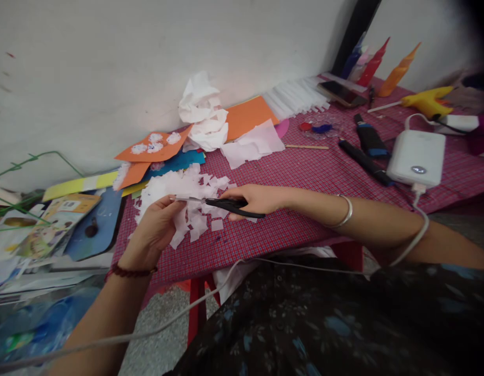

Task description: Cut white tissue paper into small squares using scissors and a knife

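My right hand (250, 200) grips a pair of scissors (232, 206) by its black handles, the blades pointing left. Between the thumb and fingers of my left hand (159, 222) is pinched white paper, right at the scissor blades. Whether the blades are cutting into it is too small to tell. Beneath and around both hands lies a heap of white paper pieces (163, 185), many of them small squares. One loose square (217, 225) rests apart on the checked tablecloth (300, 177).
Crumpled white paper (205, 115) leans against the wall. Behind the heap are orange sheets (250, 117) and a pale paper sheet (253, 143). At right are a white power bank (416, 156) with a cable, a yellow glue gun (428, 102), a phone (342, 94) and paint bottles (399, 72).
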Action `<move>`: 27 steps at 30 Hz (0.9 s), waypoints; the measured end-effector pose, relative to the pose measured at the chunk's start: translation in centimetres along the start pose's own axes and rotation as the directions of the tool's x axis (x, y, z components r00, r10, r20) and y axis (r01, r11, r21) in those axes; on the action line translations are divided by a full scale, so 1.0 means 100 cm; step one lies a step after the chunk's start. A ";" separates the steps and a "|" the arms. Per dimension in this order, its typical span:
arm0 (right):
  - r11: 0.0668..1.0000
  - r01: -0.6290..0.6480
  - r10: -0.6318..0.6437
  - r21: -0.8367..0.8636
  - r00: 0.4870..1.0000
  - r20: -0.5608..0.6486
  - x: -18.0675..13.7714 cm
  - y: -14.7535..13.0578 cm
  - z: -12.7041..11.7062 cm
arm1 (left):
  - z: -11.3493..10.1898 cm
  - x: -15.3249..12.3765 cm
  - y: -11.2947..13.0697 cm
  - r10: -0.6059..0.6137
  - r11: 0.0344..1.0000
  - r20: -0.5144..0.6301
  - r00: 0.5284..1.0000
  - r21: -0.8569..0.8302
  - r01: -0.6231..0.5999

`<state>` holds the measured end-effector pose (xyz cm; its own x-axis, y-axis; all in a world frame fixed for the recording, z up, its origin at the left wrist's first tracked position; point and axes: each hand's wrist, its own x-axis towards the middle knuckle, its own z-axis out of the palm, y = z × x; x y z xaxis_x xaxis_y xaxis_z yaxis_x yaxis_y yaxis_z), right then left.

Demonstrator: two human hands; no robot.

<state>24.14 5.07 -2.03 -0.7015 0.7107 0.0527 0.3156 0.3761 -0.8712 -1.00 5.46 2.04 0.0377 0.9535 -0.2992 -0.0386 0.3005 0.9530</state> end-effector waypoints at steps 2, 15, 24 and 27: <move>1.000 -0.016 0.015 -0.021 1.000 -0.023 -0.002 -0.001 0.000 | 0.001 0.002 -0.002 0.007 1.000 0.023 1.000 0.014 -0.008; 0.974 -0.068 0.079 0.218 0.996 -0.043 0.001 0.010 0.000 | -0.030 0.007 -0.010 -0.078 0.996 0.014 0.997 -0.034 0.078; 0.858 -0.122 0.077 0.499 0.991 0.111 -0.002 0.009 -0.002 | -0.025 0.010 0.000 0.173 0.972 -0.062 0.983 -0.149 -0.180; 0.816 -0.151 0.066 0.559 0.983 0.170 -0.004 0.009 -0.001 | -0.024 0.016 0.001 0.210 0.960 -0.072 0.975 -0.173 -0.219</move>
<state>24.75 5.20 -2.76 -0.7775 0.6226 -0.0885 0.0065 -0.1328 -0.9911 -3.38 7.08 1.56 -0.0432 0.9945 -0.0952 -0.2177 0.0836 0.9724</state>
